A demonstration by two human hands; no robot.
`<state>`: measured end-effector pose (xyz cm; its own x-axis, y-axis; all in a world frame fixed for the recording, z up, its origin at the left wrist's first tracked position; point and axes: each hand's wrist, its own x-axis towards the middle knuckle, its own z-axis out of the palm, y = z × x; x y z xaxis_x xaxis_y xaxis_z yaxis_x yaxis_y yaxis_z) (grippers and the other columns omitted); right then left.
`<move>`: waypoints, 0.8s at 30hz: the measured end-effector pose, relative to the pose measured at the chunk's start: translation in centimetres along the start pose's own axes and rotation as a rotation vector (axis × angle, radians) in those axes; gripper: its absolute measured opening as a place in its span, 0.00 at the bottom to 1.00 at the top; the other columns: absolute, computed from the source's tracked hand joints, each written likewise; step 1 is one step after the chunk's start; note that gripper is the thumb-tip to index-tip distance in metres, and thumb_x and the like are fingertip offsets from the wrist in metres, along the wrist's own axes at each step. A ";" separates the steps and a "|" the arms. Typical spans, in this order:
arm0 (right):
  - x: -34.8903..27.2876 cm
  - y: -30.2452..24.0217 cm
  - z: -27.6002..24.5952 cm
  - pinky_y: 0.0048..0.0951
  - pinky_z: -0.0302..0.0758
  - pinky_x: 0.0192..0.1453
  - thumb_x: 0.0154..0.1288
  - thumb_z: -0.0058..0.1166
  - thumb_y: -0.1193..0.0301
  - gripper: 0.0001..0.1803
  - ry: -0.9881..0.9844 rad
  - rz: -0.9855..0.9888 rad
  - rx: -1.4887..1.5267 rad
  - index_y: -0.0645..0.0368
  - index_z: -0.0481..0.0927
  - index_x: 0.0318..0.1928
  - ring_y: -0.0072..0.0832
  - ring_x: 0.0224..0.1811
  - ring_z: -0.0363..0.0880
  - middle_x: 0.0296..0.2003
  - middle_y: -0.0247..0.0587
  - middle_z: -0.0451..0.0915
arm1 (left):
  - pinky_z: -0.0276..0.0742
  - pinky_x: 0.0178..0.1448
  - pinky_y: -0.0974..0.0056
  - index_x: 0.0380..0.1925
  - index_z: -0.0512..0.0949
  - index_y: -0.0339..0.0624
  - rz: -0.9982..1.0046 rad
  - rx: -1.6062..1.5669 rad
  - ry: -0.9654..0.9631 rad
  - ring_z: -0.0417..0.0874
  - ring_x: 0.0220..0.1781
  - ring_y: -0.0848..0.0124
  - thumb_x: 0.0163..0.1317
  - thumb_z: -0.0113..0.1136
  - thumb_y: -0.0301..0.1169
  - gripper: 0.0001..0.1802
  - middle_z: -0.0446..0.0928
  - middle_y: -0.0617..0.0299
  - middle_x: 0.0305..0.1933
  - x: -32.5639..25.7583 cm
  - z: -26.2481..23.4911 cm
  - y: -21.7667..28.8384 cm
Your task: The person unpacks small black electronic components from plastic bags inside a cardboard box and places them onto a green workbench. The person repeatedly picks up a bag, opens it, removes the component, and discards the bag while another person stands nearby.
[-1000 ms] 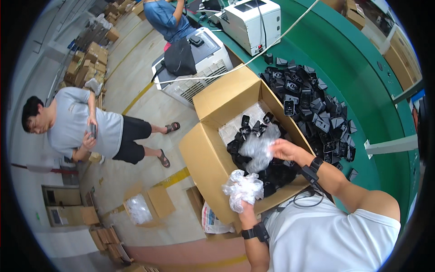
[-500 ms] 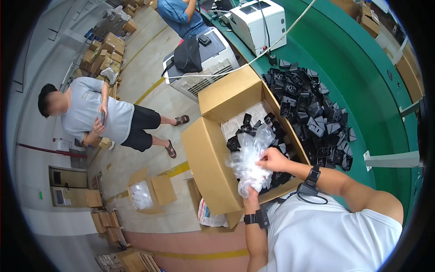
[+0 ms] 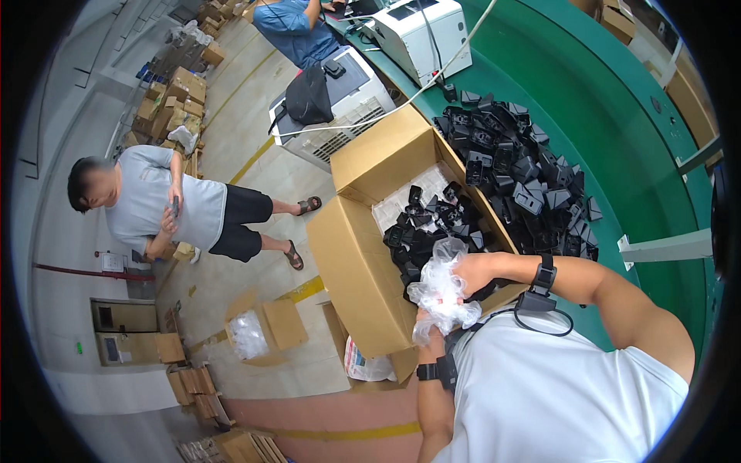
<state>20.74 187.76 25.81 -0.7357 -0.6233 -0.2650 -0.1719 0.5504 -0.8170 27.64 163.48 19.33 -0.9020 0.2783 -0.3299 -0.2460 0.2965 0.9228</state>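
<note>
A crumpled bundle of clear plastic bags (image 3: 441, 287) is gathered between both hands over the near end of an open cardboard box (image 3: 356, 266). My left hand (image 3: 429, 322) grips the bundle from below, its fingers mostly hidden by the plastic. From the right, my right hand (image 3: 472, 272) closes on the same bundle, fingertips buried in it. Beneath and beyond the hands, many black plastic housings (image 3: 417, 235) lie loose in the box, with a pale sheet (image 3: 394, 207) along its inner side.
A heap of similar black housings (image 3: 525, 166) lies on the green bench (image 3: 571, 131) to the right. A white machine (image 3: 421, 38) and a white cooler-like unit (image 3: 340, 100) stand farther off. Smaller boxes (image 3: 285, 324) sit on the floor at left. One person (image 3: 185, 185) stands there; another (image 3: 285, 35) is at the bench.
The bundle of plastic bags has been drawn toward me and bunched smaller, uncovering more black housings. My right hand has moved nearer and deeper into the plastic.
</note>
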 end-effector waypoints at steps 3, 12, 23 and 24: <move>0.3 2.8 2.1 0.38 0.75 0.39 0.45 0.62 0.57 0.20 0.053 -0.103 0.108 0.59 0.81 0.35 0.43 0.34 0.79 0.31 0.49 0.81 | 0.69 0.54 0.63 0.54 0.68 0.36 0.046 0.090 -0.061 0.74 0.50 0.65 0.67 0.47 0.43 0.24 0.74 0.54 0.50 -0.5 -0.1 -2.7; -1.2 1.5 2.6 0.37 0.76 0.37 0.49 0.57 0.62 0.17 0.003 0.224 0.160 0.58 0.81 0.38 0.37 0.30 0.81 0.28 0.46 0.81 | 0.73 0.50 0.60 0.55 0.66 0.32 -0.049 0.308 0.092 0.78 0.46 0.61 0.66 0.49 0.39 0.24 0.75 0.53 0.49 -2.3 0.5 2.7; -1.6 10.2 9.8 0.28 0.78 0.32 0.55 0.59 0.63 0.17 -0.213 0.066 0.592 0.61 0.79 0.41 0.27 0.31 0.80 0.32 0.41 0.81 | 0.75 0.34 0.69 0.39 0.75 0.35 -0.167 -0.601 -0.462 0.79 0.31 0.71 0.45 0.58 0.26 0.18 0.78 0.59 0.35 4.2 4.6 2.5; -1.5 8.2 8.4 0.27 0.78 0.34 0.55 0.60 0.64 0.15 -0.225 0.207 0.673 0.63 0.80 0.38 0.26 0.30 0.80 0.30 0.41 0.81 | 0.75 0.33 0.68 0.39 0.75 0.35 -0.178 -0.632 -0.403 0.79 0.30 0.70 0.44 0.58 0.26 0.18 0.78 0.59 0.34 4.0 3.8 2.1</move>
<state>25.95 188.58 15.25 -0.5449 -0.6824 -0.4872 0.4478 0.2544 -0.8572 24.85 168.75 19.21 -0.6611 0.6222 -0.4193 -0.6405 -0.1770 0.7473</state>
